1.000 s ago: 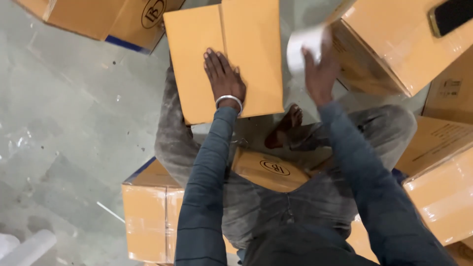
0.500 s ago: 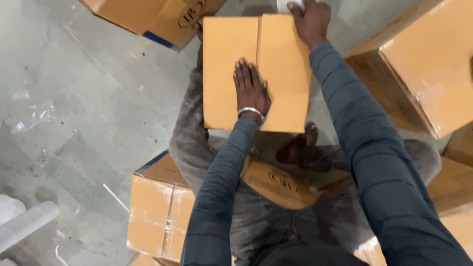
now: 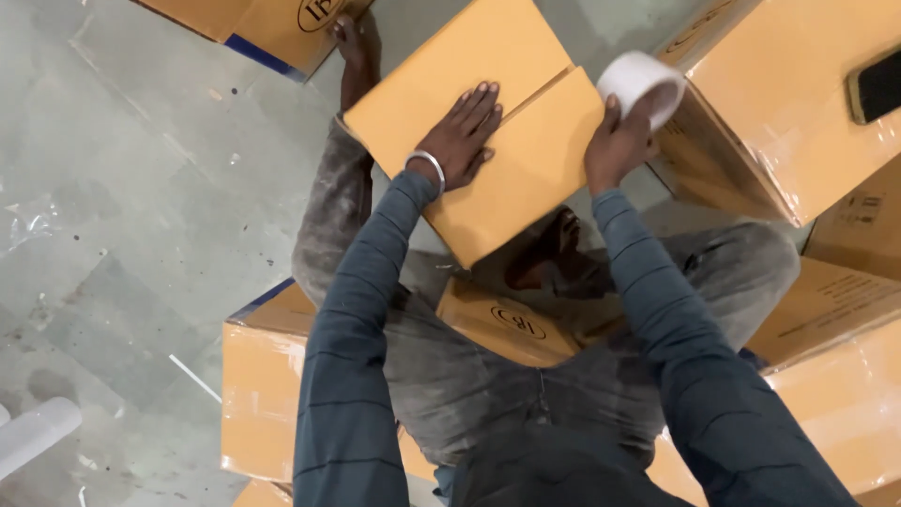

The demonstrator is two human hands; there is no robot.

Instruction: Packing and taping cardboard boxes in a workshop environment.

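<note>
Box on the knees, tape roll at its edge.

The person sits among stacked cartons with a closed box (image 3: pixel 488 122) resting tilted across the knees. The left hand (image 3: pixel 462 139) lies flat and spread on the box top, fingers reaching the seam where the two flaps meet, pressing them down rather than gripping. The right hand (image 3: pixel 618 143) is closed around a white tape roll (image 3: pixel 642 84) held at the box's right edge, just beside a big carton (image 3: pixel 798 103). The box looks like stiff cardboard, light enough to balance on the legs; its flaps would likely spring up if let go, and the smooth faces may slide, so I'd say the corners and edges are the places to hold it. A bare foot (image 3: pixel 544 253) shows under the box; another carton (image 3: pixel 263 376) stands by the left leg.
</note>
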